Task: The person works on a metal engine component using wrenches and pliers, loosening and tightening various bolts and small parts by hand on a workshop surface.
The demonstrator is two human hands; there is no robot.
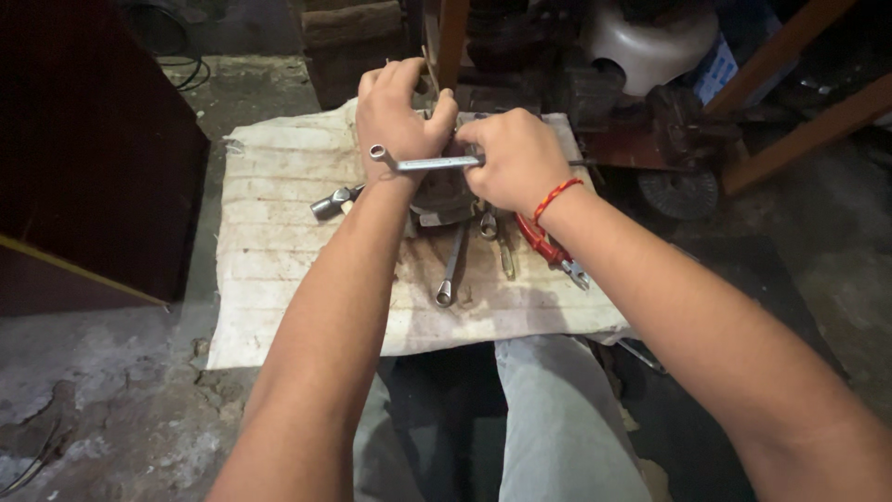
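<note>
My right hand point(514, 158) is closed around a silver ring spanner point(423, 164) that lies level, its ring end sticking out to the left over my left wrist. My left hand point(400, 112) presses down on a dark, greasy metal part point(444, 191) that sits on a dirty white cloth point(269, 242); most of that part is hidden under both hands. A red thread band circles my right wrist.
On the cloth lie a hammer head point(334, 202), two more spanners point(450, 270), and red-handled pliers point(550, 249). Behind stand a machine with a white tank point(650, 42), wooden legs point(808, 130) and a dark cabinet point(84, 158) at left. My grey-trousered knee point(557, 418) is below.
</note>
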